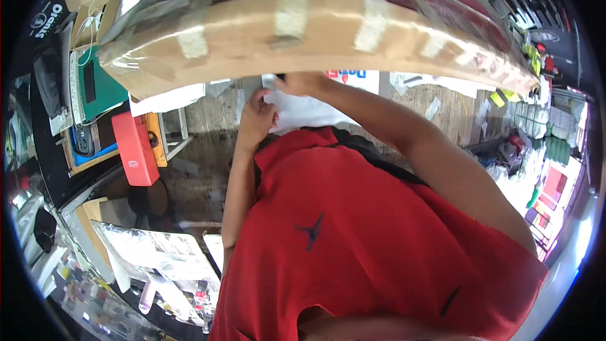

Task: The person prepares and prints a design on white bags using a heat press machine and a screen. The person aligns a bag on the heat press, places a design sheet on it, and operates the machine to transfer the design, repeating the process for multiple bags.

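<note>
My left hand (257, 117) is raised in front of my waist, its fingers loosely bent and apart, with nothing visible between them. Just right of it and slightly farther off, my right hand (298, 84) reaches across under the edge of a brown-covered tabletop (334, 33). That edge partly covers the right hand, and a small dark spot shows at its fingers; I cannot make out what it is. Below both hands lies a white sheet (309, 111), smooth and slightly shiny. Beyond it a white panel with blue and red printing (369, 81) shows partly.
Clear tape strips (291, 16) hold the brown covering along the tabletop's edge. To the left stand a red box (134, 149), a green board (104, 88) and an open carton (95, 9). Wrapped bundles (530, 120) are stacked at the right. Scraps lie on the wooden floor (205, 132).
</note>
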### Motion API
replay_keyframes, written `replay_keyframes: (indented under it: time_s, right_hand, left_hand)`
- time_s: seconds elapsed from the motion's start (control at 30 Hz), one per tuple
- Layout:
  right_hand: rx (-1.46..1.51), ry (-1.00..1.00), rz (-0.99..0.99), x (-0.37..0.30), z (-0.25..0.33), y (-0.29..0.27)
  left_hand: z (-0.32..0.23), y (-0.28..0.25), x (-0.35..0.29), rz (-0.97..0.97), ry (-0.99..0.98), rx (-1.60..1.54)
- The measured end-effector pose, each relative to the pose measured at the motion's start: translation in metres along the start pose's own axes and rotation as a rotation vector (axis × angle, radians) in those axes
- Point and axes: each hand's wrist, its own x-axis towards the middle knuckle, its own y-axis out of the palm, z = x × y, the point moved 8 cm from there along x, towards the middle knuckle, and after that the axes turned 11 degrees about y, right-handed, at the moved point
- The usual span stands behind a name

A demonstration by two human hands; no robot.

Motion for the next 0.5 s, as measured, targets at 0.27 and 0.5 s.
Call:
replay_keyframes:
  time_s: [0.27,0.5]
  right_hand:
    - [-0.090,0.017,-0.113,-0.037,-0.015,-0.067]
    - [-0.176,0.165,-0.029,-0.088,-0.078,-0.122]
  left_hand:
    - [-0.009,-0.006,0.007,0.035,-0.114,0.057]
    - [-0.016,-0.002,0.002,-0.007,-0.072,0.151]
